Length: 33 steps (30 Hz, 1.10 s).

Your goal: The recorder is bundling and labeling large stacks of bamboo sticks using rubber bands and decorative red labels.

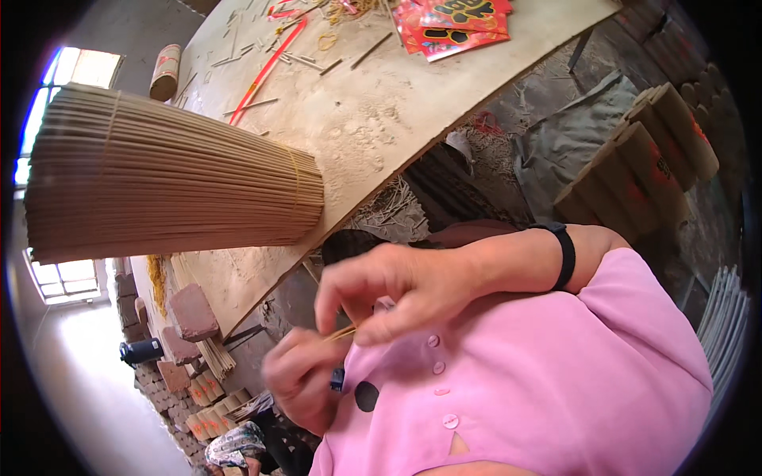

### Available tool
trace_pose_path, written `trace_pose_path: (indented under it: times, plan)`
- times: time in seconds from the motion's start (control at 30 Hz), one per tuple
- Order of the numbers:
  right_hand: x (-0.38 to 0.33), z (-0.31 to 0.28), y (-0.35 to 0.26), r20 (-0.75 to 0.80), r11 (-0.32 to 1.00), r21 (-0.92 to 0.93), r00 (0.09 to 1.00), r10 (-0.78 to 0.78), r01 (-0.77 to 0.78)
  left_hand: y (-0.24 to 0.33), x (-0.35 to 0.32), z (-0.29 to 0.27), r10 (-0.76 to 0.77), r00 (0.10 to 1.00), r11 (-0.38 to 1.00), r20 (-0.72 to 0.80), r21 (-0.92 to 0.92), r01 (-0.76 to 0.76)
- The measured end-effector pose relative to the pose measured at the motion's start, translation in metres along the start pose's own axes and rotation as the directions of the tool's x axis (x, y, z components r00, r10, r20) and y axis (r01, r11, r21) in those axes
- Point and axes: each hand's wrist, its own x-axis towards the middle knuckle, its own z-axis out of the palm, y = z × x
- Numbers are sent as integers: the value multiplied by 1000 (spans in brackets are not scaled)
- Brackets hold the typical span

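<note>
In front of my pink shirt, my right hand (397,289) is curled, with thumb and finger close together at a thin yellow rubber band (341,333). The band runs across to my left hand (300,377), which is closed at its other end and smeared by motion. Beyond my hands, on the table's near left part, stands a large bundle of thin brown sticks (175,174). A yellow band circles it near its base and another tie runs round it higher up. Neither hand touches this bundle.
Red printed packets (456,28), a red ribbon (270,71) and stick scraps lie on the dusty table (357,119). A smaller round bundle (165,73) is at the far left. Stacked bundles (635,159) stand right; bricks (193,312) lie left. Another person (238,446) is at lower left.
</note>
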Motion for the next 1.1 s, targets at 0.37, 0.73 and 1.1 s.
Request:
trace_pose_path:
  times: [0.37,0.73,1.1]
  plan:
    - [45,103,10,247,436,-869,968,-30,235,32,-39,-58,235,663,971,-711,209,-120]
    - [80,183,-123,-211,948,117,925,315,-296,144,-47,-16,-32,988,-436,153,887,-151]
    - [122,155,-166,-52,-65,-994,884,-464,-93,267,15,-115,-187,936,105,-298,941,320]
